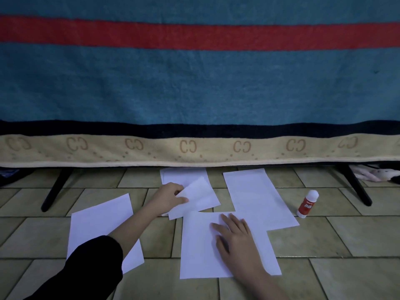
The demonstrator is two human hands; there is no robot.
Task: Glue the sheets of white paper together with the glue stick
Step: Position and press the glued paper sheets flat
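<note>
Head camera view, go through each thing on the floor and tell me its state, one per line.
Glue stick: upright, capped, untouched.
Left hand: pinches a lifted sheet.
Lifted sheet: one edge raised off the floor.
Right hand: flat, pressing the front sheet.
Front sheet: flat on the tiles.
Left sheet: flat, partly under the sleeve.
Right sheet: flat.

A home, likely a bedroom: a striped blanket drapes over a black-legged bed frame above a tiled floor.
</note>
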